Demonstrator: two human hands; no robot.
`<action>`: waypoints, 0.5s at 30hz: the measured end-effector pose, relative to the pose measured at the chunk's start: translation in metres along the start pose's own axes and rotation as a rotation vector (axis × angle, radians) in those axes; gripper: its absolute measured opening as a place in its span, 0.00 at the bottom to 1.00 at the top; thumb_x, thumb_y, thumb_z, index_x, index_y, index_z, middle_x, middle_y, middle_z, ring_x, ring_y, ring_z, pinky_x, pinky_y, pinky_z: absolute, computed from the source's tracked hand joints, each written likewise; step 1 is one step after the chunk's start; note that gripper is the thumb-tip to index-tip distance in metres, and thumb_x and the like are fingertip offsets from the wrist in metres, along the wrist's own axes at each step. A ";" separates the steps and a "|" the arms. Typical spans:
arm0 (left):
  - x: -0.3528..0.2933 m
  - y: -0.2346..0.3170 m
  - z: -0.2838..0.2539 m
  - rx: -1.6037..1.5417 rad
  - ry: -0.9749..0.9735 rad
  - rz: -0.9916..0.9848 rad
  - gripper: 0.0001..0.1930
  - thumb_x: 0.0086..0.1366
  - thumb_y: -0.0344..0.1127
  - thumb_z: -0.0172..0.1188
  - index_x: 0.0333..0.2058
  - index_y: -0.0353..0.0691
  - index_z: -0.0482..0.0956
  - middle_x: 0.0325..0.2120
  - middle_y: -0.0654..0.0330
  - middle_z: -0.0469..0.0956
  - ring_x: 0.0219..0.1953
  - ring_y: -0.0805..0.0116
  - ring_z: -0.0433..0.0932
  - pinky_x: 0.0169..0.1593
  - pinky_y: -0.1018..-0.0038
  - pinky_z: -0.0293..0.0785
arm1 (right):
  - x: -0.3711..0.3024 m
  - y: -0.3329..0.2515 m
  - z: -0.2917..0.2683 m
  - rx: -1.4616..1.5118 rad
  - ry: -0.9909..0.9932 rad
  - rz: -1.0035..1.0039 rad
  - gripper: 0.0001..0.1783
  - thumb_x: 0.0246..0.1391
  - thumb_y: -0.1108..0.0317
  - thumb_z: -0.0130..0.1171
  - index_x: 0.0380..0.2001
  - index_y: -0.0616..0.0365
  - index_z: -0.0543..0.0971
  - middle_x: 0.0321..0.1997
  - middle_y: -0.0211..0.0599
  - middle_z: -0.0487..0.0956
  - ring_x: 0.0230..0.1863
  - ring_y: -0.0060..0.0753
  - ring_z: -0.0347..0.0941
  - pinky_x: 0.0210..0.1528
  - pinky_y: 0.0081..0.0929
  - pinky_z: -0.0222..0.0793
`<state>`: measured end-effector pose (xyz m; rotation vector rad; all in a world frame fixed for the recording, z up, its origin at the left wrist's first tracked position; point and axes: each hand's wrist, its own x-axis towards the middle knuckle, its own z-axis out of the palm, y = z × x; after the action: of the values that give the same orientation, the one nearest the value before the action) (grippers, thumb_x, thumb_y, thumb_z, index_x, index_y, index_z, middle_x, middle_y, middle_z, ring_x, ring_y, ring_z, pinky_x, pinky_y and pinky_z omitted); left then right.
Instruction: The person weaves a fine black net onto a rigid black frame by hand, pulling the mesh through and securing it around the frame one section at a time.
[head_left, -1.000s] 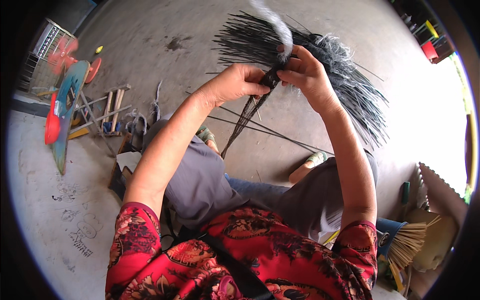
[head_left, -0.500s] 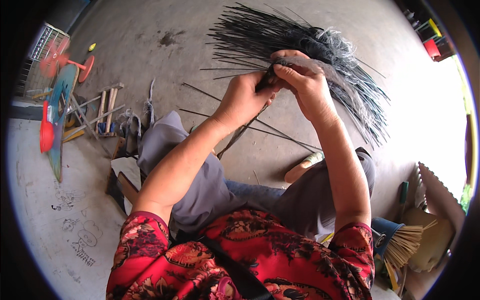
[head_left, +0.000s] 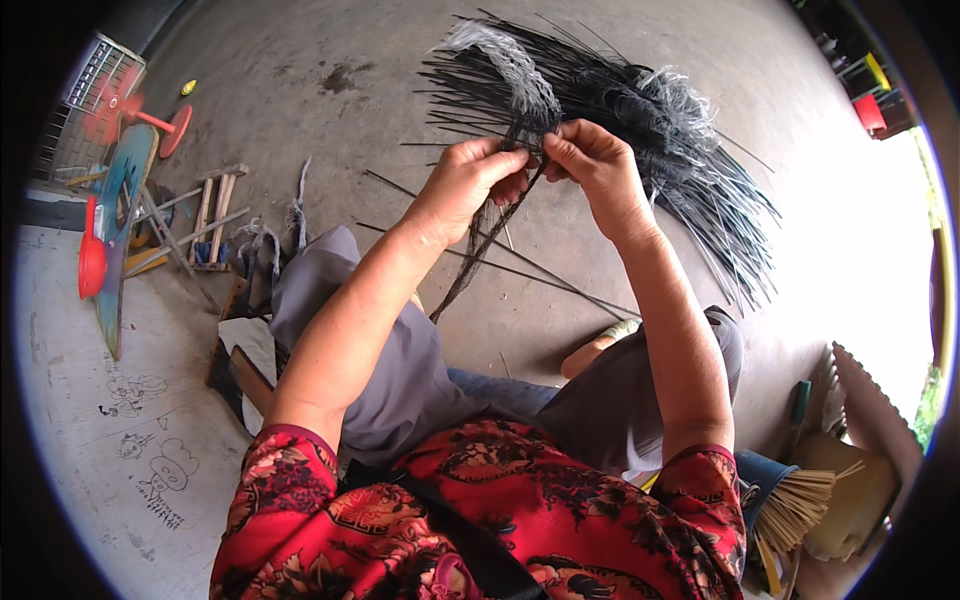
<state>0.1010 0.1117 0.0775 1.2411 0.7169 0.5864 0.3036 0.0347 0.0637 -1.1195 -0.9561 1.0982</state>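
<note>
Between my hands is a bundle of thin dark fibres (head_left: 540, 113), its pale, frayed end fanned out beyond my fingers. My left hand (head_left: 468, 188) is closed on the bundle, thumb and fingers pressed together. Close beside it, my right hand (head_left: 598, 172) pinches the same fibres at their right edge. A dark twisted tail hangs from my hands toward my left knee. Beyond them, a large pile of thin black sticks (head_left: 700, 205) lies on the floor, topped by a grey fibre tangle (head_left: 672, 100). Exactly how the fibres pass between my fingertips is hidden.
A few loose sticks (head_left: 560, 278) cross the floor before my knees. On the left are a wooden frame (head_left: 213, 220), a red fan (head_left: 177, 132) and a blue board (head_left: 127, 190). A blue container (head_left: 760, 475) of pale sticks (head_left: 800, 508) stands by my right elbow.
The fibres' pale end has swung from over my right hand to the far left side. My hands have drawn slightly apart, and the dark tail now shows as separate strands.
</note>
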 end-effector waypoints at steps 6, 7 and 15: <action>0.009 -0.004 -0.029 -0.349 0.125 -0.110 0.11 0.74 0.43 0.63 0.38 0.41 0.84 0.27 0.67 0.79 0.30 0.72 0.76 0.39 0.73 0.70 | 0.001 0.008 -0.006 0.395 0.055 0.135 0.07 0.72 0.63 0.69 0.40 0.53 0.84 0.33 0.23 0.81 0.33 0.19 0.75 0.40 0.24 0.75; 0.008 -0.004 -0.031 -0.360 0.152 -0.100 0.11 0.73 0.43 0.64 0.38 0.41 0.82 0.27 0.68 0.77 0.29 0.73 0.74 0.38 0.73 0.69 | 0.002 0.013 -0.007 0.473 0.043 0.136 0.07 0.73 0.63 0.68 0.40 0.52 0.84 0.35 0.24 0.81 0.35 0.19 0.76 0.41 0.24 0.75; 0.006 0.001 -0.055 -0.246 0.179 0.084 0.14 0.78 0.34 0.60 0.52 0.28 0.84 0.27 0.68 0.75 0.28 0.76 0.70 0.34 0.76 0.65 | 0.008 0.030 -0.018 0.504 0.209 0.101 0.05 0.74 0.65 0.64 0.40 0.51 0.82 0.37 0.27 0.83 0.37 0.21 0.78 0.42 0.26 0.77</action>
<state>0.0628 0.1512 0.0683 1.0013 0.7202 0.8377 0.3171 0.0415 0.0316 -0.8489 -0.4261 1.1922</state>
